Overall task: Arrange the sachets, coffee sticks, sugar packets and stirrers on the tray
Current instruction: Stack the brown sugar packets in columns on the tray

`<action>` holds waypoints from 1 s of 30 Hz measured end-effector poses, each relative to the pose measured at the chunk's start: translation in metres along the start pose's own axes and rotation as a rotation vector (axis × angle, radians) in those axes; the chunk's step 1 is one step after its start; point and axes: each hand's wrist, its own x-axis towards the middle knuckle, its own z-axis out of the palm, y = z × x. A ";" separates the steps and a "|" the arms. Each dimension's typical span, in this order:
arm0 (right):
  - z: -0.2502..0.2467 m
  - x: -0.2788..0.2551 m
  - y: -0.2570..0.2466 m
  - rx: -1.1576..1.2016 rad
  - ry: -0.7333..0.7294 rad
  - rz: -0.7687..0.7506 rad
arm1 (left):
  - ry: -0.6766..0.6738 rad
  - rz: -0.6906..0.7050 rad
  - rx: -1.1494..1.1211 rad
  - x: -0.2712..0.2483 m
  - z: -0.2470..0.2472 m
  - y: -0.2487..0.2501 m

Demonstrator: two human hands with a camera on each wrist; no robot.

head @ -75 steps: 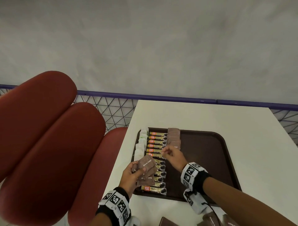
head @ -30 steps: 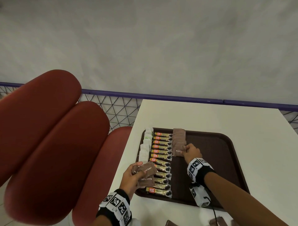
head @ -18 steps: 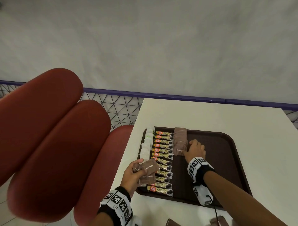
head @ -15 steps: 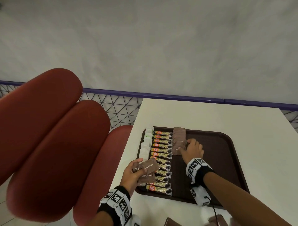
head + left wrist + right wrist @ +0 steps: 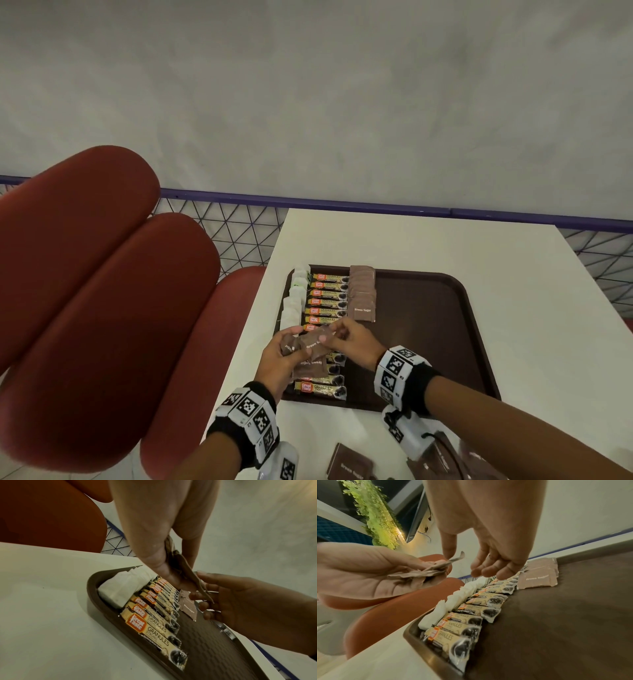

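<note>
On the white table lies a dark brown tray (image 5: pixel 428 342). Along its left side runs a column of white sachets (image 5: pixel 294 303), then a column of coffee sticks (image 5: pixel 325 301), then a short overlapping row of brown sugar packets (image 5: pixel 363 298). My left hand (image 5: pixel 277 359) grips a bunch of brown sugar packets (image 5: pixel 310 349) above the tray's near-left corner. My right hand (image 5: pixel 347 337) has come up to the bunch. Its thumb (image 5: pixel 448 553) touches the top packet's end (image 5: pixel 455 559), and its fingers (image 5: pixel 488 572) hang loosely curved, apart from the packet. No stirrers are in view.
More brown sugar packets (image 5: pixel 349 467) lie loose on the table at its near edge, partly under my right forearm. The tray's right half (image 5: pixel 565 615) is bare. Red padded seats (image 5: pixel 102 291) stand to the left, and a purple-railed mesh fence (image 5: pixel 342 202) runs behind the table.
My right hand left the row of sugar packets on the tray, where one more packet now lies, and came back to the bunch in my left hand. The left hand stayed put.
</note>
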 end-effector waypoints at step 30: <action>-0.056 0.043 0.034 -0.208 0.403 0.293 | 0.151 -0.092 0.111 0.005 -0.022 0.002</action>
